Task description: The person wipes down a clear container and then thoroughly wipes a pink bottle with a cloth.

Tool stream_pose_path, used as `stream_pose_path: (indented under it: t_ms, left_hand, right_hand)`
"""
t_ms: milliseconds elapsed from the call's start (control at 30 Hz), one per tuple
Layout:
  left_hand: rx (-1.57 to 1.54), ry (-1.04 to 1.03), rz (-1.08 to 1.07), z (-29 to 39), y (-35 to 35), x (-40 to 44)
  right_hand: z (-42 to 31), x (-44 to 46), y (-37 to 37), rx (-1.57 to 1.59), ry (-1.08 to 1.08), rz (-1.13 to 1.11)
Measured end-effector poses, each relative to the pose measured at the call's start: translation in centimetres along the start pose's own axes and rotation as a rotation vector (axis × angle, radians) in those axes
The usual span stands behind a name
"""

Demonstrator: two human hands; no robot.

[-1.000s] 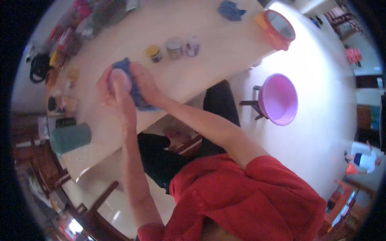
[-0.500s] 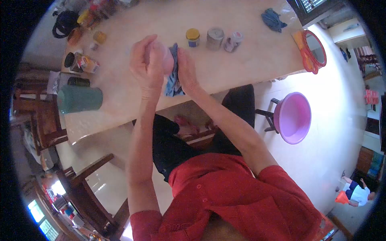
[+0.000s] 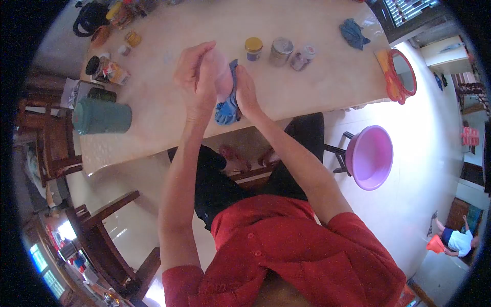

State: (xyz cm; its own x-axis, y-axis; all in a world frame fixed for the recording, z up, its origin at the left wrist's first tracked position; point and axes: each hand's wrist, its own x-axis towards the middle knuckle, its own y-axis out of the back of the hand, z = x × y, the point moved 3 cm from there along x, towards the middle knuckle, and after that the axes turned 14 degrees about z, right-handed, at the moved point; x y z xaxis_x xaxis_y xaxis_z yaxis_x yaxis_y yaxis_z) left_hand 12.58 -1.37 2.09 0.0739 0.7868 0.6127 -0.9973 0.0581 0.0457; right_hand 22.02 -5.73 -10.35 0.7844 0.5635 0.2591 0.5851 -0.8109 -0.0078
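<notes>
Over pale smooth table [image 3: 153, 97], we are holding pale rounded object [image 3: 221, 77] in left hand [image 3: 196, 74], blue fabric cloth [image 3: 227, 110] in right hand [image 3: 246, 93], lying lengthwise towards us.

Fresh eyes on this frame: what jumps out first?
The red shirt, filling the bottom middle. Above it, over the pale table, the right hand holds a blue cloth close beside the left hand. Off to the right, a purple basin stands out against the bright floor.

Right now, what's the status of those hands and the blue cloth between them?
Left hand curled, grasp unclear. Right hand against crumpled blue cloth. Nothing visibly blocking; yellow-lidded jar stands apart.
</notes>
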Motion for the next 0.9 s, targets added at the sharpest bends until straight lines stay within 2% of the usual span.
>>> stream_pose_path:
  t_ms: [67,100,133,167,200,267,300,333,367,433,467,533,600,667,767,833,900]
  left_hand:
    - [0.009,-0.006,0.003,0.1,0.0,-0.4]
    - [-0.057,0.093,0.033,0.1,0.0,-0.5]
    - [-0.124,0.194,0.064,-0.1,-0.1,-0.5]
    - [-0.125,0.195,0.063,-0.3,0.0,-0.6]
    - [-0.153,0.178,0.036,-0.5,0.0,-0.8]
    - [-0.190,0.168,0.003,-1.2,-0.2,-1.1]
    - [-0.157,0.208,0.024,-1.7,-0.3,-1.1]
    - [-0.140,0.229,0.037,-2.0,-0.3,-1.1]
    - [-0.123,0.251,0.049,-2.3,-0.3,-1.0]
    - [-0.074,0.062,0.074,-2.1,-0.3,-0.8]
    - [-0.067,0.068,0.080,-1.8,-0.2,-0.7]
    - [0.002,-0.046,0.113,-0.5,-0.1,-0.6]
    - [-0.019,-0.027,0.102,-0.9,-0.1,-0.8]
    - [-0.039,-0.015,0.096,-1.4,-0.2,-0.7]
    - [-0.059,-0.006,0.078,-1.9,0.0,-0.9]
    - [-0.046,0.038,0.024,-1.9,0.0,-0.8]
    - [0.043,-0.011,0.006,-0.8,0.4,-0.6]
  right_hand:
    - [-0.5,-0.1,0.3,-0.021,-0.129,0.027]
    - [-0.9,0.1,-0.1,-0.015,-0.129,0.028]
    - [-1.3,0.5,-0.4,0.150,-0.184,0.046]
    - [-1.7,0.9,-0.5,0.310,-0.240,0.065]
    - [-3.5,1.5,-0.3,0.303,-0.242,0.070]
    - [-8.9,3.0,0.0,0.287,-0.008,0.031]
    - [-9.5,3.5,-0.1,0.281,-0.009,0.034]
    - [-9.5,3.9,-0.6,0.336,-0.108,-0.014]
    - [-9.3,4.2,-1.1,0.392,-0.208,-0.064]
    - [-7.4,4.1,-1.5,0.297,-0.151,-0.022]
    - [-7.1,3.9,-1.5,0.252,-0.128,-0.004]
    - [-6.3,3.4,-1.4,0.252,-0.126,0.012]
    - [-5.7,3.3,-1.3,0.306,-0.145,0.011]
    - [-3.3,3.0,-1.2,0.091,-0.056,-0.059]
    - [1.6,1.7,-1.0,0.118,-0.013,-0.061]
    - [2.1,1.4,-1.2,0.077,0.006,-0.045]
    - [1.8,1.2,-1.0,0.044,-0.011,-0.052]
